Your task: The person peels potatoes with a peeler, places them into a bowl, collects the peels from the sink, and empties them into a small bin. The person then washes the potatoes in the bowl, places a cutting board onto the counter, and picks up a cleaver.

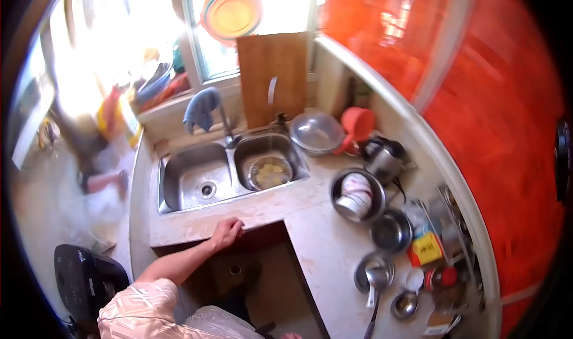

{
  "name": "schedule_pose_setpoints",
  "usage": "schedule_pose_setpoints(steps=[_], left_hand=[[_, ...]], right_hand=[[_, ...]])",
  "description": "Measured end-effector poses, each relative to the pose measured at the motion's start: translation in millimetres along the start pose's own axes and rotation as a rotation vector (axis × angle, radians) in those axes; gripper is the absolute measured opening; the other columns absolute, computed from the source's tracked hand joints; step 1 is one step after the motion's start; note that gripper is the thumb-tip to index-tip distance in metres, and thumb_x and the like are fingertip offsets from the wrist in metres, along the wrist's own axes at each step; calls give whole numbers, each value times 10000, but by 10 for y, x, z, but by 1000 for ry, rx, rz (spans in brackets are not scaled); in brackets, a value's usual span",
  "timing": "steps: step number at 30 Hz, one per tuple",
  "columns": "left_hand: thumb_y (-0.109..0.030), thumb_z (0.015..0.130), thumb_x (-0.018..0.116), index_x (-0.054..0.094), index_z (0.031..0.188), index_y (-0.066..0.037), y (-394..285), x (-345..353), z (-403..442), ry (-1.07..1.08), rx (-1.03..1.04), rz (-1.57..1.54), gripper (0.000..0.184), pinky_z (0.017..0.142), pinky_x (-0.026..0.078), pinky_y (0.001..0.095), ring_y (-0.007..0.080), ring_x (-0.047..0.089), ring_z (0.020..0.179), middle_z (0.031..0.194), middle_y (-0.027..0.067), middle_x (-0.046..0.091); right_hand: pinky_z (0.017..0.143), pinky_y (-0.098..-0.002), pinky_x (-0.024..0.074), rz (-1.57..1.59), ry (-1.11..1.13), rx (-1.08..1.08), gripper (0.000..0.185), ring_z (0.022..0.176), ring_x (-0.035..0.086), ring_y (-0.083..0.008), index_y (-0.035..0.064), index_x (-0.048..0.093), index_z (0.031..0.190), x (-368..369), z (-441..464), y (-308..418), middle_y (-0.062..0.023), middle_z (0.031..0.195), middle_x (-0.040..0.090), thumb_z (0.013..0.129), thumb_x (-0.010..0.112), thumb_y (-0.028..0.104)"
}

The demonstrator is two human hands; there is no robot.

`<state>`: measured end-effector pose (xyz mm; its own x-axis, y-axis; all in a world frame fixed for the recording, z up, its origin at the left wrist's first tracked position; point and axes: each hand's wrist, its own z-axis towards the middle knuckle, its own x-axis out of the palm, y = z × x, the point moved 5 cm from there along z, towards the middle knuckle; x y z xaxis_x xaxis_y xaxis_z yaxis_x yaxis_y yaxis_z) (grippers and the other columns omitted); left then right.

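My left hand (228, 232) rests at the front edge of the counter (250, 209), just below the double sink. Its fingers are curled in, and I see nothing held in them. Only a sliver of my right hand (291, 336) shows at the bottom edge, its fingers cut off from view. Above my left hand, the sink's left basin (191, 170) is bare down to its drain. In the right basin (242, 154) sits a round container (261, 186) with pale yellow pieces in it. A blue cloth (205, 107) hangs over the faucet.
To the right stand a clear bowl (316, 131), a red dipper (358, 124), a kettle (387, 160), a pot with white bowls (355, 195), another pot (391, 230) and a ladle (376, 277). A cutting board (272, 79) leans behind the sink. Beneath the counter is an open recess (280, 279).
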<state>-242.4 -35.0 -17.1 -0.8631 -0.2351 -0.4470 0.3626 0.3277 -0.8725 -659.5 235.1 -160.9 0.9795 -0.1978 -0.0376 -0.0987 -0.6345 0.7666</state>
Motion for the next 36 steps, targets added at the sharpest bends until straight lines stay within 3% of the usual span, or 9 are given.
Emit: schedule_pose_setpoints(steps=[1,3,4,8,12,15,20,28,36], left_hand=[[-203,931,467,620,882,29,40,-142,247,-52,-36,-152,283,603,500,280,141,611,642,703,90,641],[-203,931,476,620,890,37,159,-379,506,-121,-49,-241,282,620,504,272,145,613,653,720,94,643],[-203,930,477,619,890,37,260,-431,555,-128,-81,-290,281,623,505,270,147,614,654,723,94,643],[-198,915,503,629,917,31,504,-552,584,-58,-185,-263,262,672,508,276,148,635,698,765,105,664],[-167,916,524,624,966,24,473,-748,296,-4,-263,-123,221,717,507,267,132,630,754,812,82,663],[-166,907,542,627,992,16,428,-979,104,-44,-301,-68,218,728,508,270,140,640,784,846,93,673],[-134,874,576,647,1002,-15,233,-1540,-444,-380,-514,82,189,733,511,277,161,652,783,867,116,688],[-109,891,553,629,999,13,369,-1506,-710,-574,-652,-173,180,736,515,272,140,640,782,848,100,680],[-147,877,589,637,1026,4,350,-1532,-19,-372,-460,-91,217,726,514,281,182,655,793,875,120,685]], right_hand=[[625,-272,529,-211,47,-32,140,737,583,-169,17,572,949,504,-96,1142,-101,813,599,883,573,141],[784,-334,524,-218,346,-12,227,850,596,-210,38,563,1084,1234,459,1441,-114,989,594,893,538,157],[629,-267,520,-180,434,-134,211,728,617,-151,10,592,975,1636,634,1896,-89,870,640,935,514,201],[635,-231,473,-197,700,-332,226,695,569,-92,-3,610,918,2835,1511,3211,-56,783,624,940,492,188],[831,-412,469,-813,292,-660,413,917,610,-342,-41,582,1084,3836,2370,3946,-197,940,645,843,580,294],[906,-468,418,-972,222,-725,424,1008,533,-443,-69,563,1055,4540,3232,3914,-300,1084,552,832,534,291],[878,-396,480,-1301,169,-244,426,1047,581,-354,-67,557,1093,4975,5128,2875,-232,1131,589,764,587,202],[580,-436,570,-554,373,256,373,804,632,-326,47,510,1167,4897,4402,3141,-165,1022,603,799,573,71],[380,-297,490,-477,468,8,278,503,589,-223,13,563,1036,4934,4165,3454,-108,774,613,760,535,-4]])
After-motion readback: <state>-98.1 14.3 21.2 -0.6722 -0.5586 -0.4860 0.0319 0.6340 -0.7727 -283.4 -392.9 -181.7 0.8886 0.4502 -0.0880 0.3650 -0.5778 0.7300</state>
